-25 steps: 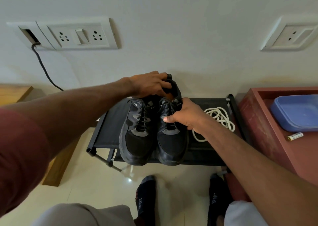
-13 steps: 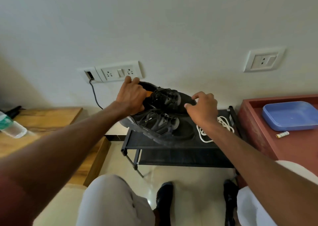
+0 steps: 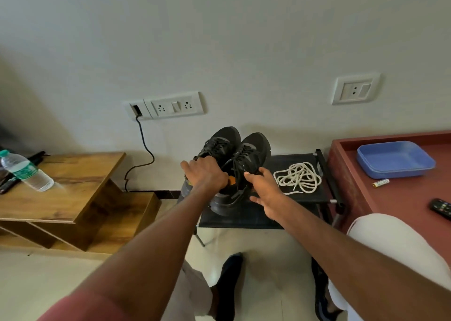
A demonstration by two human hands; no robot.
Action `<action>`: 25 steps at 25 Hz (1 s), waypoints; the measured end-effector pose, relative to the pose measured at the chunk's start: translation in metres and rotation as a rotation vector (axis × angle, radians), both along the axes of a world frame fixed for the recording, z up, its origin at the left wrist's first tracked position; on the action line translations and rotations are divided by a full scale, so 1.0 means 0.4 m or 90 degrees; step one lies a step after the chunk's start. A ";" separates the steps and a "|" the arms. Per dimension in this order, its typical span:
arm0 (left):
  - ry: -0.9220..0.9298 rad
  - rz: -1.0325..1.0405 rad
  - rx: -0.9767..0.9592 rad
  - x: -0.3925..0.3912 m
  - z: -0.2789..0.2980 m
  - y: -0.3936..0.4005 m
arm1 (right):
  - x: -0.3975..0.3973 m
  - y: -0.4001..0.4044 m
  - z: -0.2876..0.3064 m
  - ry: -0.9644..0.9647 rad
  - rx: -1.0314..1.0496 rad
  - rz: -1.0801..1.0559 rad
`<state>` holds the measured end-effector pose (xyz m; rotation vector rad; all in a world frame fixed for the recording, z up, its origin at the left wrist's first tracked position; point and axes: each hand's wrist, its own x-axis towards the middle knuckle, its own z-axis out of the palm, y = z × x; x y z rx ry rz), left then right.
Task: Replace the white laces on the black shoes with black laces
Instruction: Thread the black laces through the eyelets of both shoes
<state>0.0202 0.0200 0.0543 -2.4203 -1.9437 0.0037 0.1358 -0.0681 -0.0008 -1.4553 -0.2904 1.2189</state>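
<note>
Two black shoes with black laces sit side by side on the black rack (image 3: 305, 196), toes pointing at the wall. My left hand (image 3: 206, 175) grips the heel collar of the left shoe (image 3: 220, 142). My right hand (image 3: 264, 190) holds the heel end of the right shoe (image 3: 253, 151), thumb on its collar and fingers spread along its side. A heap of white laces (image 3: 297, 178) lies loose on the rack, to the right of the shoes.
A wooden stepped table (image 3: 73, 181) with a water bottle (image 3: 25, 170) stands at the left. At the right, a red table (image 3: 402, 198) carries a blue tray (image 3: 395, 159), a small battery (image 3: 381, 182) and a remote (image 3: 442, 208). Wall sockets and a black cable (image 3: 144, 154) hang behind.
The shoes have been turned round: a second ago their toes faced me, now they face the wall. Both hands shifted to the heel ends. My head pulled back and up.
</note>
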 end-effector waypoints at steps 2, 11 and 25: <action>-0.027 0.012 -0.043 0.036 -0.037 -0.007 | 0.028 0.013 -0.025 -0.028 -0.010 0.000; -0.131 0.052 -0.114 0.090 -0.148 0.051 | 0.091 0.108 -0.096 -0.138 -0.040 0.093; -0.242 0.090 -0.201 0.060 -0.201 0.116 | 0.052 0.161 -0.142 -0.454 -0.150 0.106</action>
